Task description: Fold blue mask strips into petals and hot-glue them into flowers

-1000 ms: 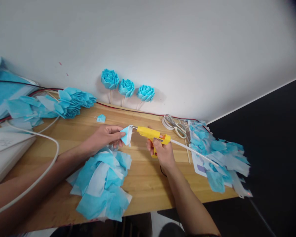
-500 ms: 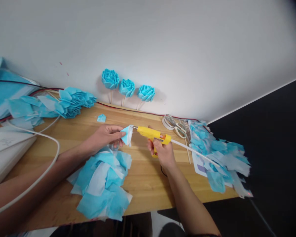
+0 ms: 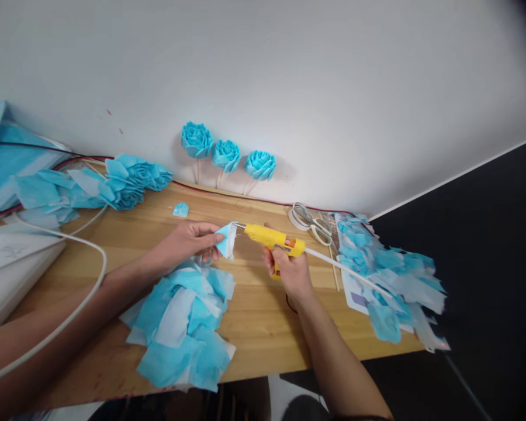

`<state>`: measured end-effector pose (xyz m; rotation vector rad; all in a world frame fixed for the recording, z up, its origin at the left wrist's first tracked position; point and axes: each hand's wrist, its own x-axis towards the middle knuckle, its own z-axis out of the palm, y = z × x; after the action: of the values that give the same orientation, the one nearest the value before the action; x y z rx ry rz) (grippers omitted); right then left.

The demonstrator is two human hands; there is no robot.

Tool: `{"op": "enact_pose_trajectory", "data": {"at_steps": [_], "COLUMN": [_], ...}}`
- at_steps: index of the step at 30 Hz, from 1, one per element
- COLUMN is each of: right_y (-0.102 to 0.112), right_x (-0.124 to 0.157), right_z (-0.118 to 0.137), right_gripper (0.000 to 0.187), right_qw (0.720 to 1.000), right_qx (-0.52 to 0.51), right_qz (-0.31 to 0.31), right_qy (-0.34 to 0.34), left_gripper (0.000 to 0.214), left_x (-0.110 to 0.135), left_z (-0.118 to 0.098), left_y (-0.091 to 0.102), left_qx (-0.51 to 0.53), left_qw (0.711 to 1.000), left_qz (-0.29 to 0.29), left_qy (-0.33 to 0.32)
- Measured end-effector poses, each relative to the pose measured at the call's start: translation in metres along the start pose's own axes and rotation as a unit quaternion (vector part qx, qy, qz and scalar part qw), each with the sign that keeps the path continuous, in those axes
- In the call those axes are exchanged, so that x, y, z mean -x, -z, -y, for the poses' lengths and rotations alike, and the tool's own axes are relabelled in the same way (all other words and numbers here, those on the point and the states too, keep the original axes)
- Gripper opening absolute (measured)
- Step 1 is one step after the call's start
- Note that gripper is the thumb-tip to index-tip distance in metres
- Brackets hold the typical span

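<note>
My left hand pinches a folded blue-and-white fabric petal above the table. A yellow hot glue gun is gripped in my right hand, its metal nozzle at the petal's upper right edge. A long white glue stick runs out of the gun's back end toward the right. Below my left hand lies a loose pile of blue and white fabric pieces. One small folded blue petal rests on the wood behind my left hand.
Three blue fabric flowers on sticks lean against the wall. More blue flowers lie at left, near a white box and a white cable. Scissors and another fabric heap are at right.
Hardly anything differs. Both hands, the petal and the glue gun hold nearly the same position, with the nozzle still at the petal's edge.
</note>
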<state>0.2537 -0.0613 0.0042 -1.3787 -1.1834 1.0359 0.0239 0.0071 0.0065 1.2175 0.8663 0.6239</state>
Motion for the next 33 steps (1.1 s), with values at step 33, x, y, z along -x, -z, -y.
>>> {"op": "enact_pose_trajectory", "data": {"at_steps": [33], "right_y": [0.006], "right_x": [0.002], "right_z": [-0.015], "right_gripper": [0.056], "right_qw": [0.995], "right_qx": [0.087], "right_qz": [-0.011], "right_qy": [0.049], "left_gripper": [0.027], "left_x": [-0.001], "left_z": [0.000], "left_y": [0.001], "left_qx": [0.037], "left_qw": [0.999], "left_qz": [-0.005], "left_qy": [-0.010]}}
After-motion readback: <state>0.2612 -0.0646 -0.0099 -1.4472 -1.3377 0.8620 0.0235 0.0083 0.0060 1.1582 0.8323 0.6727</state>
